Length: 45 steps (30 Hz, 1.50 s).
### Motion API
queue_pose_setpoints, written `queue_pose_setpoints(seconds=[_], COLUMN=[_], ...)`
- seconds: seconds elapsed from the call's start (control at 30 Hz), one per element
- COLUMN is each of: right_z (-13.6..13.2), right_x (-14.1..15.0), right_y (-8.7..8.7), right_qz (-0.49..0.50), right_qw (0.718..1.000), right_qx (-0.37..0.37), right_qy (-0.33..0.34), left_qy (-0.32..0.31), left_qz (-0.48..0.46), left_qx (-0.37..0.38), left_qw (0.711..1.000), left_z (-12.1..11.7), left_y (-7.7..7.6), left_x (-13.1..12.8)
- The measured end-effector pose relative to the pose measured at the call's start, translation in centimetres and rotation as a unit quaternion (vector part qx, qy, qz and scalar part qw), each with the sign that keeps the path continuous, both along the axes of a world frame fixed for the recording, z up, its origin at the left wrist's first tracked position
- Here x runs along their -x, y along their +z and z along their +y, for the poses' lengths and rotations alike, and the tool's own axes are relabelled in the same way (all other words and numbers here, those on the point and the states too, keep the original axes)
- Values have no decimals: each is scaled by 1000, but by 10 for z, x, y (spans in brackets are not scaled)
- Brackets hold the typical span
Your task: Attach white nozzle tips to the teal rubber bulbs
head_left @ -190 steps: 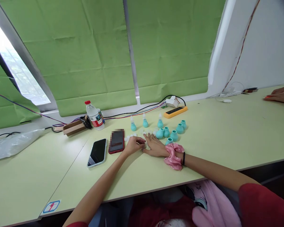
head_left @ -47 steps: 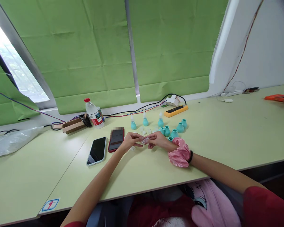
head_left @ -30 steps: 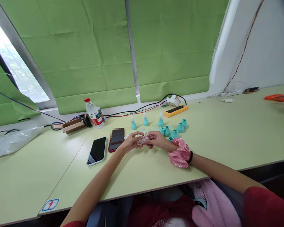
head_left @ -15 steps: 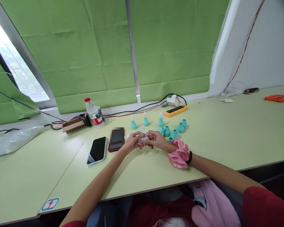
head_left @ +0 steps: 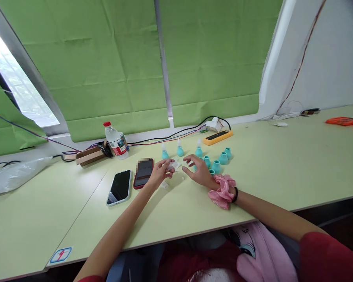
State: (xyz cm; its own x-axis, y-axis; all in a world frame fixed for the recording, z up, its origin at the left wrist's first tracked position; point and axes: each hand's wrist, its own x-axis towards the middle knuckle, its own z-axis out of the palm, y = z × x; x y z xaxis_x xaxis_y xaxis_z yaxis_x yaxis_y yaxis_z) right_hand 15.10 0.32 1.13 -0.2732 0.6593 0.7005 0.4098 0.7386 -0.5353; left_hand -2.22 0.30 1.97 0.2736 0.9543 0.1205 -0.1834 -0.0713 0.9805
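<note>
Between the thumb and fingers of my left hand (head_left: 161, 172) is a small clear plastic piece (head_left: 173, 165). My right hand (head_left: 198, 170) is apart from it, fingers curved and spread with nothing between them, above the table near more small translucent pieces. A clear piece (head_left: 164, 185) lies below my left hand, and a tiny white bit (head_left: 182, 178) lies between the hands. Several open-topped teal bulbs (head_left: 215, 166) stand right of my right hand, which partly hides some. Behind the hands stand three teal bulbs with clear tips (head_left: 198, 151).
Left of my left hand lie a red-cased phone (head_left: 143, 174) and a light-cased phone (head_left: 119, 188). Behind them are a bottle (head_left: 117, 143) and a cardboard box (head_left: 91, 155). A yellow power strip (head_left: 218, 138) sits at the back; an orange object (head_left: 344, 121) lies far right.
My hands, earlier together on the clear piece, have parted. The right hand has let go and opened; the left keeps the piece. The other person's hand at far right has left the view.
</note>
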Motion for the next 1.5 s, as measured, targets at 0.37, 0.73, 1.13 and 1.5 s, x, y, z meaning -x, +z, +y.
queue_pose_setpoints(seconds=[0.37,0.73,1.13,1.5], right_z=[11,16,3,-10], right_x=[-14,-12,-2,8], right_y=[-1,1,-2,-11], right_qz=[-427,-305,-104,-51], right_qw=[873,943,992,959], right_qx=[-6,-67,14,204], right_qy=[-235,-117,70,191], left_qy=[50,28,19,16], left_qz=[2,-4,25,5], left_qx=[16,34,17,23], left_qw=[999,999,999,1000], left_z=[6,4,0,2], left_y=[-9,-6,-4,-3], left_x=[2,0,1,3])
